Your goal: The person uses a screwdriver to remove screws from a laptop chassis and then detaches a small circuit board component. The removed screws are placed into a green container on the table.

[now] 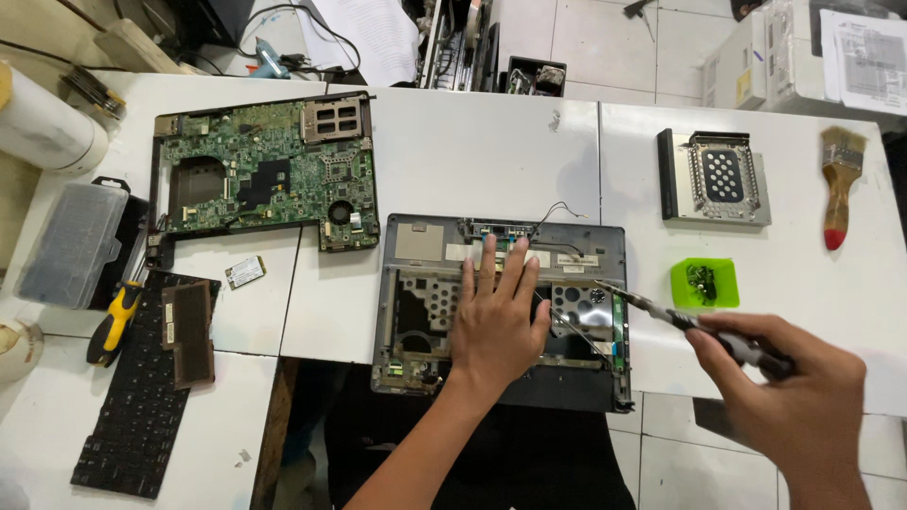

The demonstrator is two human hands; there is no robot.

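Laptop base chassis being steadied and worked with pliers.

The grey laptop base (416, 283) is being kept at the near edge of the white table (472, 151), pressed flat by the left hand (496, 316), fingers spread apart. Long-nose pliers (661, 316) are being clamped in the right hand's (794, 397) closed grip, tips being pointed at the base's right side. A green motherboard (265, 170) is lying well apart, a green tray (704, 281) near the pliers.

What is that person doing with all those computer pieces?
A person is working on an opened laptop base. The left hand lies flat on it, and the right hand points a screwdriver at its right side. The green motherboard and the keyboard lie off to the left.
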